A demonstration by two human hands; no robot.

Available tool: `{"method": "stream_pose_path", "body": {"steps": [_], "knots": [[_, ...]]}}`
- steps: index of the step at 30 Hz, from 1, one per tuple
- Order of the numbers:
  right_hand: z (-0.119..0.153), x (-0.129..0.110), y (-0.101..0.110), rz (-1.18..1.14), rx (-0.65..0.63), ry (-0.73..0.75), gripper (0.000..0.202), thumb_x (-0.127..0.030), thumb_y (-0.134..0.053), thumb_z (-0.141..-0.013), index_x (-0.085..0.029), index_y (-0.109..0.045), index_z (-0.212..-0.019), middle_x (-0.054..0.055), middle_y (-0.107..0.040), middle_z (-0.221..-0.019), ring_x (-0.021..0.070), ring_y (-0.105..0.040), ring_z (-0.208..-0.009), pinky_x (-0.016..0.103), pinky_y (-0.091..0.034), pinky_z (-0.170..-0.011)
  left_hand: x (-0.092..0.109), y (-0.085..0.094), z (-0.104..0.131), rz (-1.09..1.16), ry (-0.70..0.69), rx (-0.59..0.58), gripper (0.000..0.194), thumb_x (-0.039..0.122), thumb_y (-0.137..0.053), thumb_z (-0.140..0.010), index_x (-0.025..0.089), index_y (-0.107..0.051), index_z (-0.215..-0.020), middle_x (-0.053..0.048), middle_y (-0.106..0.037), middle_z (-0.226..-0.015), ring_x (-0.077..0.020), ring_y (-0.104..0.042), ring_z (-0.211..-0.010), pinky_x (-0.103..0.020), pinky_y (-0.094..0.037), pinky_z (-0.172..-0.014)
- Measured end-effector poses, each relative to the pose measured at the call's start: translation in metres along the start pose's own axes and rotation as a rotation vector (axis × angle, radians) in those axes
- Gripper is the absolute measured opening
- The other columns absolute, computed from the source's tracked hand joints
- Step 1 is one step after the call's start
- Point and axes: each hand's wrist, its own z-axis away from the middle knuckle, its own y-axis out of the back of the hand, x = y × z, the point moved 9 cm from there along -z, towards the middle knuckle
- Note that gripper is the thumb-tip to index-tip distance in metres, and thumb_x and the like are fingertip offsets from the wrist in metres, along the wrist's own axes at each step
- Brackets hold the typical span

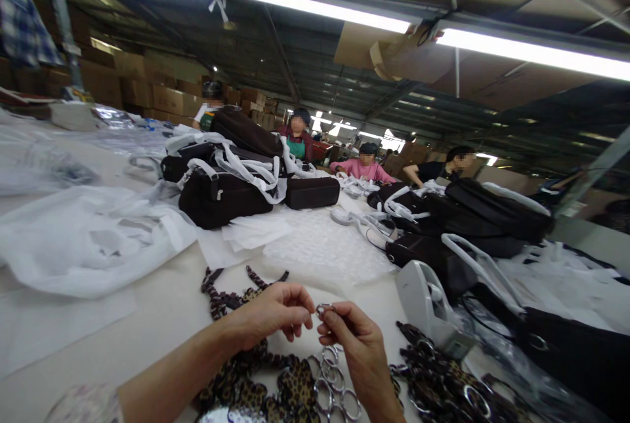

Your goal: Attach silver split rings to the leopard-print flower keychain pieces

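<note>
Between the thumb and forefinger of my right hand (358, 338) is a small silvery metal ring (323, 309). Close to its left side is my left hand (280, 311), its fingers loosely curled and apart, with nothing visible in them. Below my hands, several larger metal rings (331, 378) lie in a group on the white table. Leopard-print fabric pieces (295, 383) are heaped beside them, and some reach out beyond my left hand. On the right lies another pile of leopard-print pieces with rings (443, 377).
Black bags with white-wrapped straps (229, 193) are stacked at the back left, and more black bags (457, 213) at right. White wrapping sheets (93, 239) spread over the left. A white tape dispenser (426, 302) stands right of my hands. Several people (367, 164) are across the table.
</note>
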Motion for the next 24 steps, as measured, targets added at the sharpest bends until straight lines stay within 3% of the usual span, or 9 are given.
{"method": "stream_pose_path", "body": {"steps": [5, 9, 13, 18, 24], "knots": [[0.003, 0.008, -0.009, -0.114, 0.001, -0.075, 0.027, -0.042, -0.078, -0.071, -0.016, -0.072, -0.075, 0.001, -0.068, -0.063, 0.0134, -0.063, -0.057, 0.022, -0.056, -0.05, 0.014, 0.001, 0.0, -0.004, -0.172, 0.119, 0.018, 0.026, -0.07, -0.065, 0.014, -0.063, -0.075, 0.003, -0.058, -0.064, -0.0089, -0.05, -0.055, -0.021, -0.038, -0.051], [0.004, 0.005, -0.01, -0.062, -0.002, -0.001, 0.023, -0.034, -0.08, -0.07, -0.018, -0.071, -0.083, 0.001, -0.07, -0.071, 0.015, -0.065, -0.06, 0.024, -0.056, -0.05, 0.014, 0.002, 0.0, -0.007, -0.169, 0.178, 0.017, 0.028, -0.067, -0.067, 0.014, -0.059, -0.067, 0.004, -0.055, -0.056, -0.0081, -0.046, -0.049, -0.021, -0.034, -0.047], [0.005, -0.01, -0.004, 0.059, -0.012, 0.127, 0.033, -0.024, -0.078, -0.069, -0.024, -0.072, -0.102, 0.002, -0.073, -0.086, 0.016, -0.065, -0.064, 0.028, -0.058, -0.056, 0.011, -0.001, 0.001, -0.011, -0.108, 0.084, 0.014, 0.026, -0.066, -0.067, 0.014, -0.058, -0.065, 0.004, -0.055, -0.054, -0.0078, -0.045, -0.049, -0.02, -0.034, -0.047], [0.009, -0.017, -0.014, 0.066, -0.242, 0.087, 0.023, -0.016, -0.075, -0.071, -0.025, -0.076, -0.092, -0.001, -0.072, -0.075, 0.0145, -0.063, -0.064, 0.024, -0.054, -0.058, 0.013, -0.011, 0.006, -0.035, -0.046, -0.096, 0.019, 0.03, -0.07, -0.068, 0.014, -0.06, -0.069, 0.004, -0.054, -0.056, -0.0074, -0.044, -0.049, -0.02, -0.034, -0.048], [0.011, -0.013, -0.015, 0.065, -0.298, 0.048, 0.024, -0.014, -0.078, -0.068, -0.024, -0.076, -0.089, -0.001, -0.073, -0.074, 0.0143, -0.065, -0.065, 0.023, -0.053, -0.061, 0.013, -0.016, 0.01, -0.034, 0.005, -0.181, 0.023, 0.033, -0.073, -0.067, 0.014, -0.06, -0.068, 0.003, -0.055, -0.056, -0.0069, -0.043, -0.048, -0.02, -0.033, -0.048]]}}
